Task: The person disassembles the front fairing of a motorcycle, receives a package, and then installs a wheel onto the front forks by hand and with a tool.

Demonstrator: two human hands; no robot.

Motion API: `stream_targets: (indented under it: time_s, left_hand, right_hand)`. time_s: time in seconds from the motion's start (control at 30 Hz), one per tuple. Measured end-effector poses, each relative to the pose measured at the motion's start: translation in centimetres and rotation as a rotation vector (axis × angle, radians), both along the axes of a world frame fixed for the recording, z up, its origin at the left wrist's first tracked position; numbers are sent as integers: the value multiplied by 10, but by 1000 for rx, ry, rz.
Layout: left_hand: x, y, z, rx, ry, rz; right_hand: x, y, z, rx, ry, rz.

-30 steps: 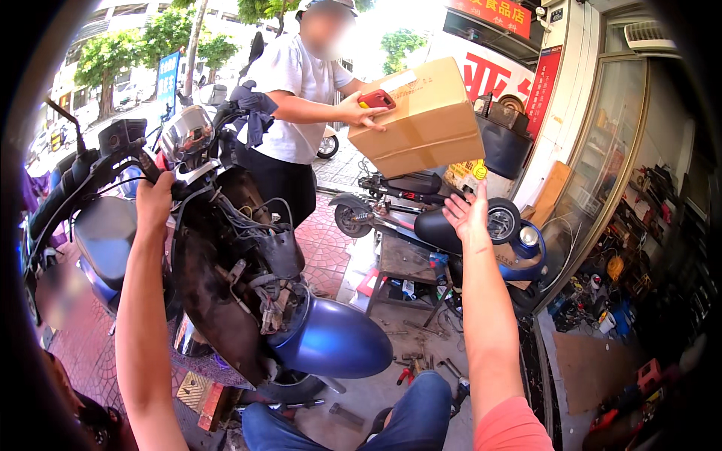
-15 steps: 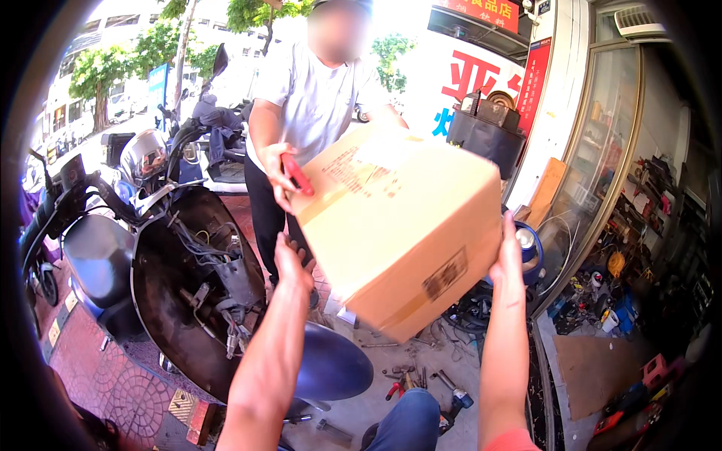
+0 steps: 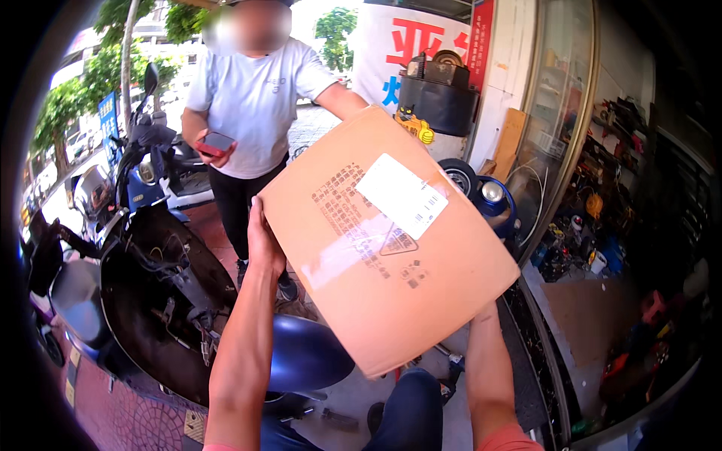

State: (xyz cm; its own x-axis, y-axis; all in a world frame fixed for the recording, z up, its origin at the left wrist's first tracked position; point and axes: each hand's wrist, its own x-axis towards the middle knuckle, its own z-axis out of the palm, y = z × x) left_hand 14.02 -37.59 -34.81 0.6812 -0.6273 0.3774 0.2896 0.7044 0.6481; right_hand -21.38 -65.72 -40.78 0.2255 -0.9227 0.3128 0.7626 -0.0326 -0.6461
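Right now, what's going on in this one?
A large taped cardboard box is held up at a tilt. The wearer's left hand grips its left edge; the right hand is hidden behind the box. Opposite, a person in a pale T-shirt holds a red handheld device and stretches the other arm toward the box's far side, that hand out of sight. A partly stripped scooter stands at left.

Bright upper left, dim right, blackened rim
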Motion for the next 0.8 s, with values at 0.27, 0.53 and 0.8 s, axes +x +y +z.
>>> stream_targets:
  time_s: [0.27, 0.53, 0.8]
  left_hand:
    - [-97, 12, -12, 387, -31, 115]
    - [-151, 30, -110, 361, 101, -306]
    - [-299, -9, -174, 452, 342, -804]
  right_hand:
    - [-89, -66, 29, 77, 114, -5]
    - [-163, -98, 112, 0, 371, 3]
    - [-175, 33, 270, -364, 1028, 137]
